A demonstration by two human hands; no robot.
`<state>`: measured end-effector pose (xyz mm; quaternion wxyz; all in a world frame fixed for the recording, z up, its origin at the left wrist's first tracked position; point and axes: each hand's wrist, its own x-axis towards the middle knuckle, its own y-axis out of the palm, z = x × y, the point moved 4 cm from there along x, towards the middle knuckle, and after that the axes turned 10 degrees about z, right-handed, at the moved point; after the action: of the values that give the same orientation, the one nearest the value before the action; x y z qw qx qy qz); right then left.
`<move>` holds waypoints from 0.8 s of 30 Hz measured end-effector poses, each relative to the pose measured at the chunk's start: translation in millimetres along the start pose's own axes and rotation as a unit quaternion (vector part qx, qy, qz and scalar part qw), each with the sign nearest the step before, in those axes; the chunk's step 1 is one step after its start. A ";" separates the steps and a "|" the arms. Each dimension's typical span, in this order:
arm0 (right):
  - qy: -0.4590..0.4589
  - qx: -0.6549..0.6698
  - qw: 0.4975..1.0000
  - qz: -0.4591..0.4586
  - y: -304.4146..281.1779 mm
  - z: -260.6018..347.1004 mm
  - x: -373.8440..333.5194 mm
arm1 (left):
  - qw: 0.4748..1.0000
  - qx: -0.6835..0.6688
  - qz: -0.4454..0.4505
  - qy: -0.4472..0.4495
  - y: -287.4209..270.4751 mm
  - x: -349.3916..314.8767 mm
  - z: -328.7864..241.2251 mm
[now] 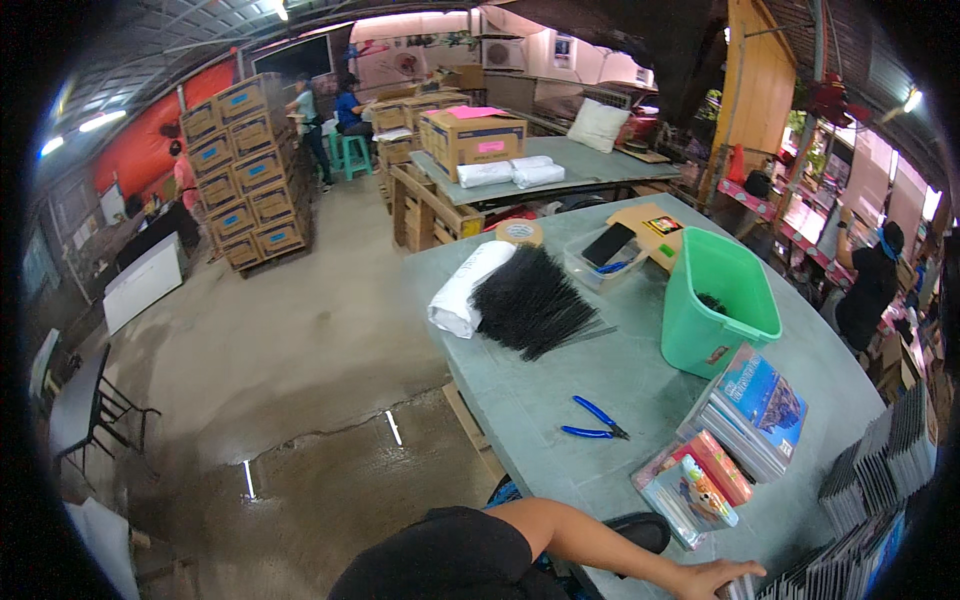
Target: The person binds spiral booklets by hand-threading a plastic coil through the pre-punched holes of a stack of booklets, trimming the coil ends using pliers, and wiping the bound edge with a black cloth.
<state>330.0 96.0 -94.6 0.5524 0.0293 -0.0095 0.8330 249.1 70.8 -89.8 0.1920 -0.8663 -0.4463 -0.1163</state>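
Note:
From the lower edge my left arm, in a black sleeve, reaches across to the right. My left hand (718, 578) is closed on the end of some thin cases (742, 587) at the bottom edge, which partly cuts them off. My right hand is out of the picture. Rows of thin dark-edged cases (865, 475) stand just right of the left hand. Above it lie a small plastic-wrapped colourful pack (690, 495) and a stack of thin cases with a blue cover (765, 405). Blue-handled cutters (598, 420) lie with handles apart on the grey table (540, 450).
A bunch of black cable ties (540, 300) leans against a white wrapped bundle (470, 290). Behind are a tape roll (520, 233), a clear tub (605, 262) and a green bin (690, 320). Stacked cartons (250, 170) stand across the floor; several people work farther off.

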 end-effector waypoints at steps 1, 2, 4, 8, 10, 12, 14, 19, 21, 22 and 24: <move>-0.003 0.003 1.000 -0.006 -0.4 -2.1 1.2 | 0.995 0.016 -0.034 0.097 0.6 3.9 -10.9; -0.002 0.004 1.000 0.006 8.9 -3.3 4.7 | 0.978 0.038 -0.079 0.192 -2.7 0.5 -20.7; 0.003 0.007 1.000 0.014 19.6 -8.3 11.1 | 0.905 0.161 -0.136 0.370 -9.0 -7.7 -64.1; 0.003 0.005 0.999 0.037 33.9 -10.8 24.8 | 0.877 0.407 -0.028 0.253 7.7 12.4 4.7; 0.008 0.005 0.999 0.040 36.8 -12.3 27.6 | 0.867 0.426 -0.015 0.256 12.4 13.4 6.3; 0.014 0.005 0.999 0.042 38.3 -14.6 29.1 | 0.852 0.451 -0.022 0.264 13.6 9.8 0.5; 0.018 0.007 0.999 0.043 40.3 -17.6 30.9 | 0.827 0.487 -0.050 0.276 10.7 1.6 -8.0; 0.020 0.010 0.999 0.040 38.0 -20.9 31.3 | 0.843 0.463 -0.077 0.265 14.7 7.5 -0.2; 0.019 0.012 0.999 0.033 32.0 -22.1 29.8 | 0.864 0.395 -0.155 0.270 9.1 8.8 17.8; 0.017 0.012 0.999 0.029 29.0 -22.9 28.6 | 0.881 0.337 -0.213 0.254 -0.1 2.4 30.0; 0.018 0.023 0.999 0.027 31.0 -26.1 27.7 | 0.941 0.196 -0.239 0.137 -1.1 1.8 49.3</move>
<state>289.7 110.6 -118.6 0.5290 0.0272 0.0191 0.8480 250.7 94.2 -133.2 0.3837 -0.6551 -0.6234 -0.1871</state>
